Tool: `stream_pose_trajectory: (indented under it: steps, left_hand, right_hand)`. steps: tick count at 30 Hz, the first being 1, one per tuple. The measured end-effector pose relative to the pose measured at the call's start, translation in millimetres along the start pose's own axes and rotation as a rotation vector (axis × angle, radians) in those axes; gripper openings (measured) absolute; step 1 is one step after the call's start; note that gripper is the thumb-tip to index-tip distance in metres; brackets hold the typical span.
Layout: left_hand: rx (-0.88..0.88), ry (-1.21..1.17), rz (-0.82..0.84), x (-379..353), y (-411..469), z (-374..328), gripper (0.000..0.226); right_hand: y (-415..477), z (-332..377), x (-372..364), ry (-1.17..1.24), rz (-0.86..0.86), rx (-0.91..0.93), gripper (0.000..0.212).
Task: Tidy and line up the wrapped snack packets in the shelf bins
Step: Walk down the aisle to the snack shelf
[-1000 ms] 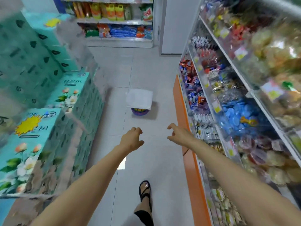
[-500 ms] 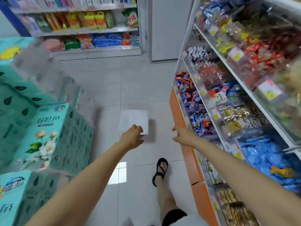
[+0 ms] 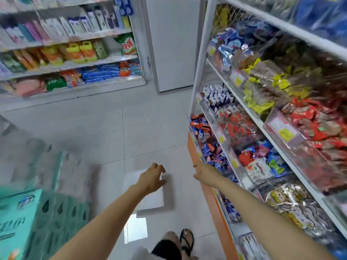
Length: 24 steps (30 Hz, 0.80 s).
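Sandal [image 3: 186, 239] nearest, on the floor [image 3: 105, 139]. Ahead, left grip [image 3: 152, 178] hangs loosely curled, empty, over a white box [image 3: 153, 201]; right grip [image 3: 205, 173], relaxed and holding nothing, noses at the shelf [image 3: 195, 87] edge, likely because the wrapped snack packets [image 3: 210, 151] lie in bins [image 3: 276, 124] just right of it.

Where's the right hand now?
Head view, right of centre: the right hand hangs empty at the orange shelf base, next to the low bin of blue packets, with the left hand to its left.
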<state>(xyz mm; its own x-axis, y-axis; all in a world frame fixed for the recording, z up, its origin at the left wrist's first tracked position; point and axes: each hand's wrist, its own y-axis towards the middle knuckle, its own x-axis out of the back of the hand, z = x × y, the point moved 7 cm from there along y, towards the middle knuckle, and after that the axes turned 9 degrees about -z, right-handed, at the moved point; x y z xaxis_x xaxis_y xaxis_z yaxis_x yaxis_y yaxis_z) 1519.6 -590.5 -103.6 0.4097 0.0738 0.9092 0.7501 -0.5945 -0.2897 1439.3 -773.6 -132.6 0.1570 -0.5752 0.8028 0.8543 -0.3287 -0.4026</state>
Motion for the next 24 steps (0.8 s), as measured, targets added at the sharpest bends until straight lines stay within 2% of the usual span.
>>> stream_pose_trajectory:
  steps: [8,12,15,19,20,24]
  left_hand:
    - [-0.174,0.076,0.124,10.8,124.9,-45.0,0.042]
    - [-0.289,0.089,0.186,-1.1,194.0,-77.7,0.045]
    - [-0.419,0.141,0.263,-17.6,244.2,-103.7,0.046]
    - [-0.656,0.301,0.397,-39.6,308.5,-126.2,0.050]
    - [-0.713,0.339,0.414,-41.4,325.3,-128.6,0.051]
    - [-0.885,0.391,0.438,-32.7,376.0,-133.8,0.043]
  right_hand:
    - [47.6,-41.9,22.0,0.140,-0.033,-0.154,0.042]
    - [74.1,-63.5,26.2,0.254,-0.109,-0.220,0.040]
    - [100.3,-80.5,24.1,0.284,-0.181,-0.320,0.035]
    - [148.4,-96.7,5.7,0.316,-0.203,-0.513,0.013]
    - [163.7,-98.6,1.3,0.336,-0.210,-0.551,0.013]
    - [202.5,-92.4,-3.1,0.467,-0.222,-0.732,0.054]
